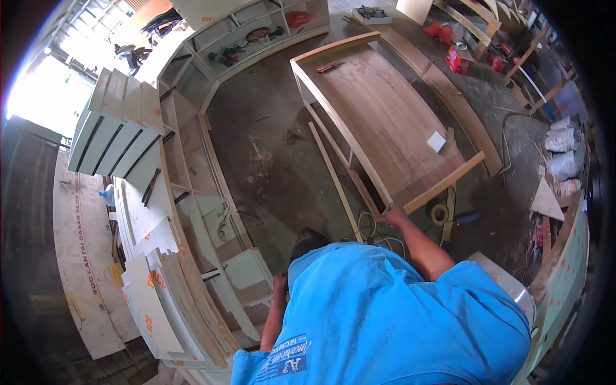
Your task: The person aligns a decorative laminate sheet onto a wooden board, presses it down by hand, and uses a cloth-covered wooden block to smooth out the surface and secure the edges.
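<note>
My right hand is closed around the near corner of a large shallow wooden frame. This frame has pale raised edges and a brown wood panel inside, and it rests low over the floor. On the panel lie a small white square piece and, toward the far end, an orange-and-black hand tool. My left hand hangs low beside my body, close to the compartmented cabinet frame; its fingers are hidden. A thin wooden strip stretches along the frame's left side.
Stacked pale panels and drawer-like boxes stand at the left. A tape roll and looped hose lie near my right arm. Long boards flank the frame. Red boxes and white bags sit farther right.
</note>
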The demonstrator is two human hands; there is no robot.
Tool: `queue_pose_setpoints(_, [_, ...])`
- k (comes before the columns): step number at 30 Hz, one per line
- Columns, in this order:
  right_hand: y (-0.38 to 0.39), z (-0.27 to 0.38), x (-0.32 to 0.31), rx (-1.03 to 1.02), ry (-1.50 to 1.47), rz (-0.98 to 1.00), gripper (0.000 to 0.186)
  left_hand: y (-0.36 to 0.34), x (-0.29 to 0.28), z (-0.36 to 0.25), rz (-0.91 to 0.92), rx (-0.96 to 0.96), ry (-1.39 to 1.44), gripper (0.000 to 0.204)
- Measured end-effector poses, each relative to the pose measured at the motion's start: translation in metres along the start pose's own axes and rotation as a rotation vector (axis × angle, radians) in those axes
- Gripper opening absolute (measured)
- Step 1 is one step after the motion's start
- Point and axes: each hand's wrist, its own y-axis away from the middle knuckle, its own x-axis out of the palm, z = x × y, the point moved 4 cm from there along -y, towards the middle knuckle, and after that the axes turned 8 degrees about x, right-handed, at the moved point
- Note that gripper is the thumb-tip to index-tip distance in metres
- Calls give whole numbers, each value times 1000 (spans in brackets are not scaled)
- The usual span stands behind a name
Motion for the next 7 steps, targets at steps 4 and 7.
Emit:
queue_pose_setpoints(4, [-32,15,16,-87,186,0,18,-40,-6,0,51,-20,14,45])
queue_pose_setpoints(7, [-49,27,33,-78,364,12,44,-83,-23,17,82,96,-259,49])
